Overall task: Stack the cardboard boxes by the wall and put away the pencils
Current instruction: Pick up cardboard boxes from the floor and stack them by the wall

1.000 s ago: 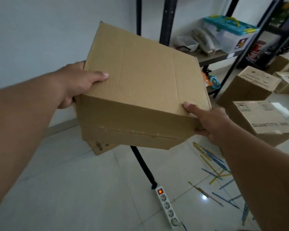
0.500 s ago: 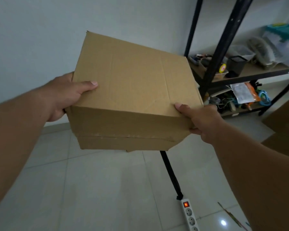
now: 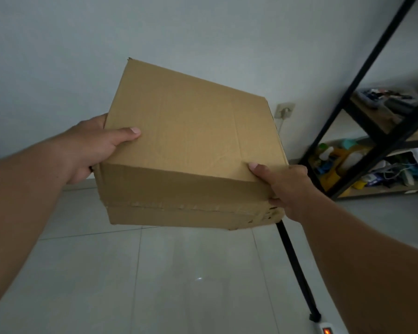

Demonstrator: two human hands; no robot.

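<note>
Head view | one cardboard box (image 3: 191, 145) | two hands: left (image 3: 92, 150), right (image 3: 285, 186), both gripping it

My room is dim and grey; one small glare spot shines on the floor tiles (image 3: 199, 278) below the box (image 3: 191, 145), and the shelf rack (image 3: 362, 131) right of it is blurred and bowed

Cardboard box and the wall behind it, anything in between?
Nothing visible: in the head view, past the cardboard box is only bare wall.

black shelving rack (image 3: 362, 121), wall socket (image 3: 284, 111), power strip (image 3: 327, 330)
</note>
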